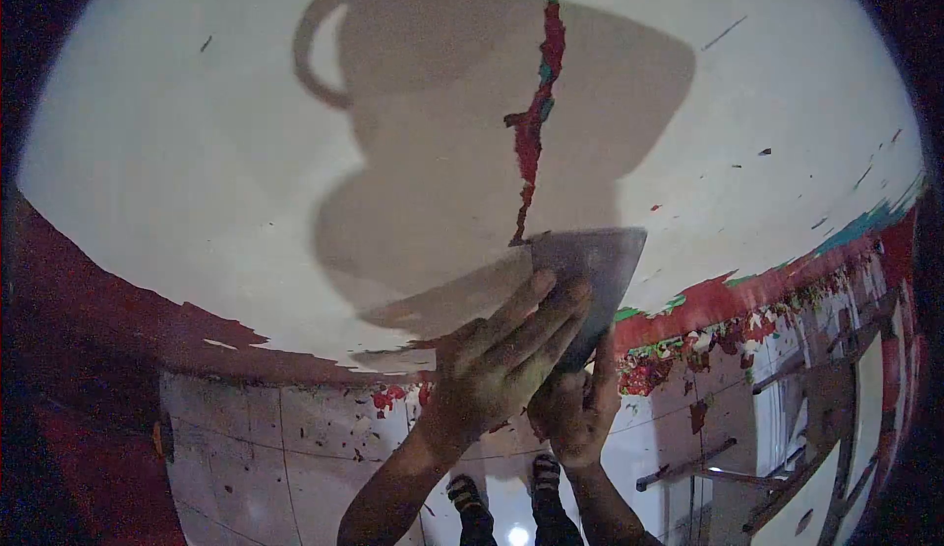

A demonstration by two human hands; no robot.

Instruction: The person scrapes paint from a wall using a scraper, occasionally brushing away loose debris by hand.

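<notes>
A wide grey scraper blade, a putty knife by its shape, rests with its top edge against the white wall surface. My left hand is open, its stretched fingers lying flat along the face of the blade; its thumb is hidden. Lower down, my right hand closes round the handle end, which its fingers cover. Just above the blade's left corner begins a ragged strip of bared red paint with bits of green, running upward through the white coat.
Along the bottom of the wall the white coat ends in a jagged edge over a red band. Paint flakes litter the tiled floor. A ladder-like frame lies at the right. My feet stand below.
</notes>
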